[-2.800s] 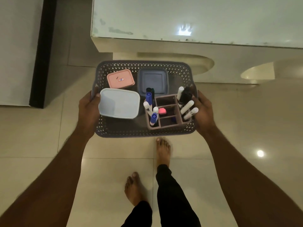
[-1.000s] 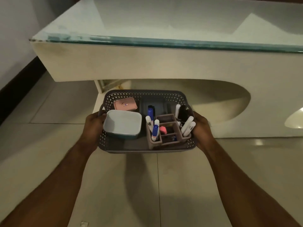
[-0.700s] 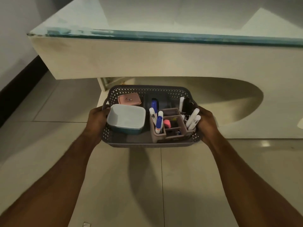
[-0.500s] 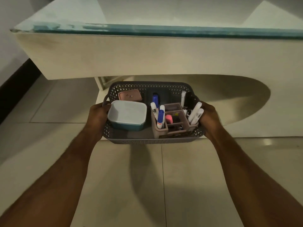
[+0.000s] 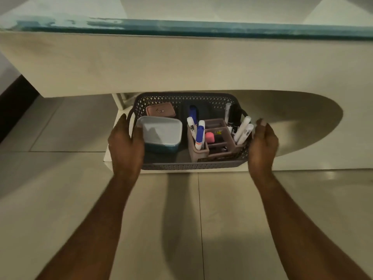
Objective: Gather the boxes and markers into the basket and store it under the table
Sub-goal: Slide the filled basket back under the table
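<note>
The grey perforated basket sits on the table's low pale base, under the tabletop. Inside lie a teal box with a white lid, a pink box and a dark grey box, mostly hidden. A mauve organizer holds upright markers, with more markers at its right. My left hand grips the basket's left rim, thumb inside. My right hand lies beside the right wall, fingers loosely curled, not round the rim.
The cream table with a glass top edge overhangs the basket's far half. A curved cut-out opens to the right. Pale floor tiles stretch below my arms. A dark skirting runs at far left.
I have lowered the basket and pushed it forward, from the air in front of the table onto the base under the tabletop. My right hand has loosened from the rim.
</note>
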`<control>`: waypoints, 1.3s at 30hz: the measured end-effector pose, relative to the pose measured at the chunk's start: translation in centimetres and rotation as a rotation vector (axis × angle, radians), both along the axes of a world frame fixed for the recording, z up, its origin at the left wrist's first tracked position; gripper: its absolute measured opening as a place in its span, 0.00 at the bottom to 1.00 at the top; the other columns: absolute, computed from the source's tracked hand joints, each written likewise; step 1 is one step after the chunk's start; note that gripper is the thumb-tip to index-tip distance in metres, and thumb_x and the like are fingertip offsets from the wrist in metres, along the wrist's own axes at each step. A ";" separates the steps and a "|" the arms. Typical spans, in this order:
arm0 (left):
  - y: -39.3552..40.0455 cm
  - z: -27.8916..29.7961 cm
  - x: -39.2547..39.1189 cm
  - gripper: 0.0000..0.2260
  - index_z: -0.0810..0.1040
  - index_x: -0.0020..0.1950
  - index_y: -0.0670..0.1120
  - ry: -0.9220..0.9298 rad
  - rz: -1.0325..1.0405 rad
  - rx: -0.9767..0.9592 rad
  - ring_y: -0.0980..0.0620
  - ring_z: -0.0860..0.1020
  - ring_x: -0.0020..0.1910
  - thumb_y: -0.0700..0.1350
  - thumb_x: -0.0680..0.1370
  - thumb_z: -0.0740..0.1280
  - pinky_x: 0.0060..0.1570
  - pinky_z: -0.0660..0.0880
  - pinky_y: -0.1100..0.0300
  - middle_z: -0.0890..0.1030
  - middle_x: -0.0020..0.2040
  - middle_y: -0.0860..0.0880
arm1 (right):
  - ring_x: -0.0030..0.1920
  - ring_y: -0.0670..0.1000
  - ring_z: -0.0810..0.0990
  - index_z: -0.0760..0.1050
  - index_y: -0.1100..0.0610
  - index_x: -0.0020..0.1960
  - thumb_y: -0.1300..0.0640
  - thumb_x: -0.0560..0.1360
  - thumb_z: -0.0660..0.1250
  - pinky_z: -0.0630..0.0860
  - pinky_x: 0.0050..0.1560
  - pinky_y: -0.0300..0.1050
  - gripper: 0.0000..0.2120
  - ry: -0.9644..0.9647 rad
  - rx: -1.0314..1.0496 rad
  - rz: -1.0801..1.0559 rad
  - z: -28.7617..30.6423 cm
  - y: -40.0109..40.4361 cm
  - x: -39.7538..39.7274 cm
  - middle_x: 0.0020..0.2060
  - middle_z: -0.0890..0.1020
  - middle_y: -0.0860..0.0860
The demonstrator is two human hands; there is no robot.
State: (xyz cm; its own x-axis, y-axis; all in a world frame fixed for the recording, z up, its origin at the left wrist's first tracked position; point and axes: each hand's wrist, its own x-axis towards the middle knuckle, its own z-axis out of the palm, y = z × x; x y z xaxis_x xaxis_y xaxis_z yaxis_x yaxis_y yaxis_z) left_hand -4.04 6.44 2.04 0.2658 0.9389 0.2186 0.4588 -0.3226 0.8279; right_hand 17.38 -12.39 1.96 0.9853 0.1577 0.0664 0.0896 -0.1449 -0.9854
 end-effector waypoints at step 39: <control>-2.5 -5.9 5.9 0.35 0.46 0.83 0.38 0.688 -0.244 0.676 0.38 0.46 0.83 0.62 0.86 0.47 0.82 0.42 0.44 0.47 0.84 0.36 | 0.83 0.61 0.47 0.48 0.61 0.83 0.44 0.85 0.47 0.51 0.80 0.64 0.32 -0.909 -1.004 0.260 -5.7 4.4 -1.6 0.83 0.50 0.60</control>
